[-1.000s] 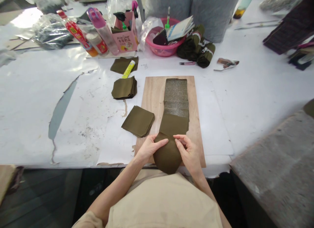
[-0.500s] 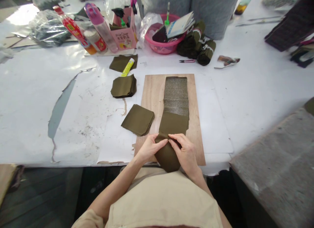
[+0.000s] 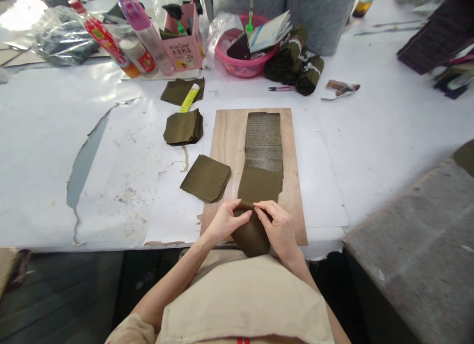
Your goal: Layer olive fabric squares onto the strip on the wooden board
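Between my two hands is an olive-green fabric piece [image 3: 251, 235], pinched along its upper edge and draping toward the table's front edge. My left hand [image 3: 225, 222] is closed on its left part, thumb and fingers together. At the right, my right hand [image 3: 278, 225] pinches the same edge with thumb and forefinger. Just beyond lies a row of overlapping olive fabric pieces [image 3: 261, 183], its far part a greyish, ribbed-looking strip [image 3: 263, 136], on a wooden board [image 3: 228, 132]. Left of the board's middle rests a stack of fabric squares [image 3: 206, 178], partly over the board.
Farther left are another fabric stack [image 3: 183, 128] and a yellow glue-stick-like tube [image 3: 189, 98] on more pieces. A pink basin [image 3: 240, 67], a pink box [image 3: 183, 48], bottles and rolled dark fabric stand at the back. Small pink-handled snips [image 3: 280, 89] lie nearby. A grey surface [image 3: 418, 245] is at right.
The camera view has shifted slightly. My thumbs and fingers have moved a little along the pinched edge, and the hanging part of the fabric looks straighter.
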{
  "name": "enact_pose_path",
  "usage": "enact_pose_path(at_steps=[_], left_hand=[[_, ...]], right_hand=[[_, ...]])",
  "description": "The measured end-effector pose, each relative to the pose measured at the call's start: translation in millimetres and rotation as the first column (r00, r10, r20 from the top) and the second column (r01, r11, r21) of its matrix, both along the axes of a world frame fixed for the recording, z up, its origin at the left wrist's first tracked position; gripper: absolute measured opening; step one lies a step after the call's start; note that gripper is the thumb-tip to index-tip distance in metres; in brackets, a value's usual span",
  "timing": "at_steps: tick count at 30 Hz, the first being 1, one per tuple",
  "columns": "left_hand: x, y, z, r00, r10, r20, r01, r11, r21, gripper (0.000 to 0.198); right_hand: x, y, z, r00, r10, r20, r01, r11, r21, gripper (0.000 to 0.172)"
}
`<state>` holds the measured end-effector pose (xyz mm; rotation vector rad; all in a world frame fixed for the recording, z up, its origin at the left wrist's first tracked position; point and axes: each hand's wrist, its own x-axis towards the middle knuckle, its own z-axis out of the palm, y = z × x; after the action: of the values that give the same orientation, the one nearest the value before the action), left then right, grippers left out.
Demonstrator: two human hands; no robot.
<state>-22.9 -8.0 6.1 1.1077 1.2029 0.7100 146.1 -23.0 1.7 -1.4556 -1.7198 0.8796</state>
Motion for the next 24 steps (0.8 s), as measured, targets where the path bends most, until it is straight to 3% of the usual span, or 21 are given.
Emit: enact_pose_path(at_steps=[7,13,20,24], left_hand=[[1,1,0.6,1.000,-0.023,-0.017,0.023,1.000,0.008,0.028],[3,1,4.2,0.999,-0.049,-0.009,0.049,0.999,0.001,0.027],[3,-1,-2.4,0.996,-0.026,0.090,0.038,0.989,-0.139,0.036],[4,0,-3.8,0.992,0.026,0.126,0.000,0.980,-0.201,0.036]], right_hand=[[-1,0,3.6,0.967,0.032,0.254,-0.058,0.994,0.097,0.023],[-2,-1,-1.0,0.928,-0.014,0.374,-0.039,0.991,0.132,0.017],[-5,0,-8.2,0.919,-0.150,0.363,0.114,0.986,0.119,0.015],[-1,-1,-7.7,0.965,-0.125,0.230,0.125,0.992,0.015,0.020]])
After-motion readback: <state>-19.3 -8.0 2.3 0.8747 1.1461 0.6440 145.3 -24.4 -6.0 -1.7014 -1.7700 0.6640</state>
